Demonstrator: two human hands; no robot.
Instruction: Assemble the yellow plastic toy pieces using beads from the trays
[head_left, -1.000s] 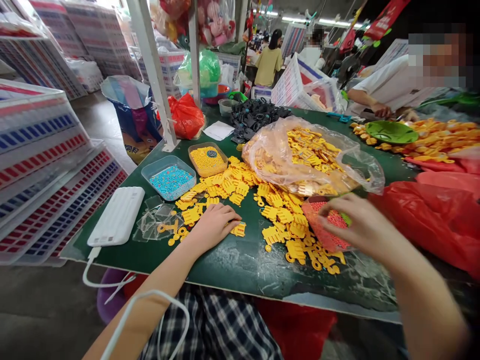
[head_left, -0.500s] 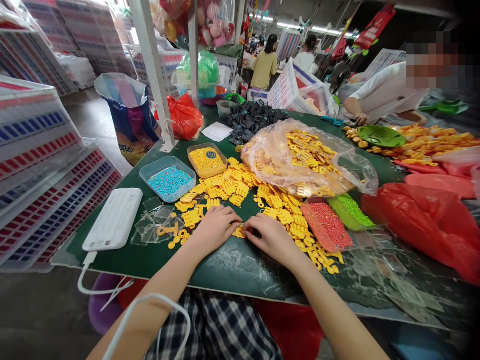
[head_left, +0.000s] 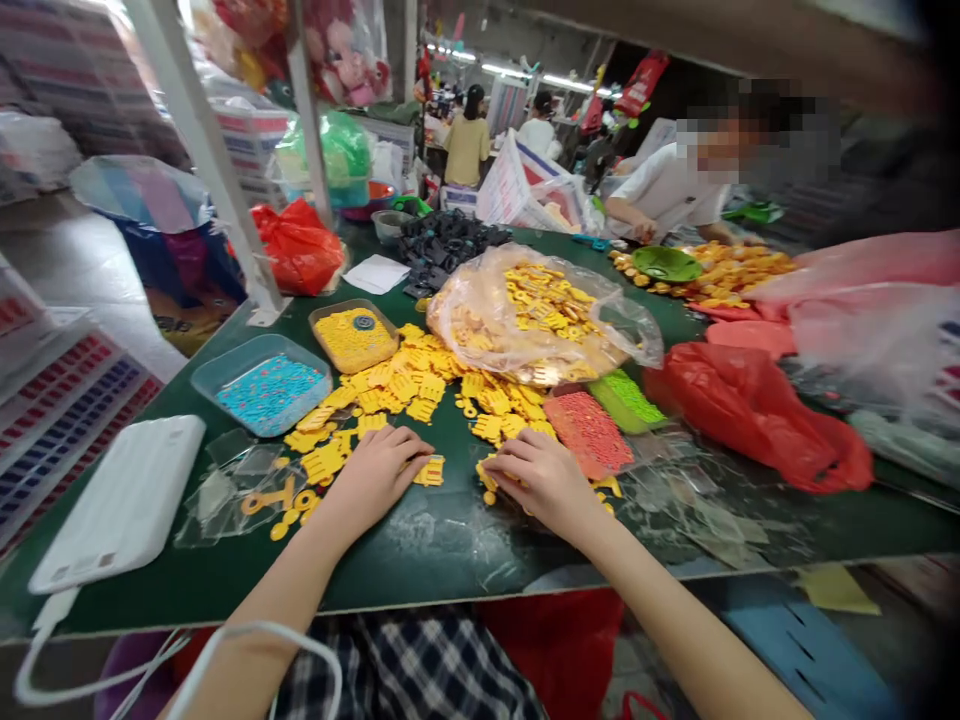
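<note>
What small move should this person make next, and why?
I'd suggest bringing the right hand over to the small yellow piece beside the left hand. The left hand seems to steady that piece against the table, while the right hand is apart from it, by some loose yellow parts. Whether it holds one, I can't tell.

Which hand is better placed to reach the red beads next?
The right hand, it seems: it is close beside the red beads, while the left hand is farther off, at a small yellow piece.
</note>
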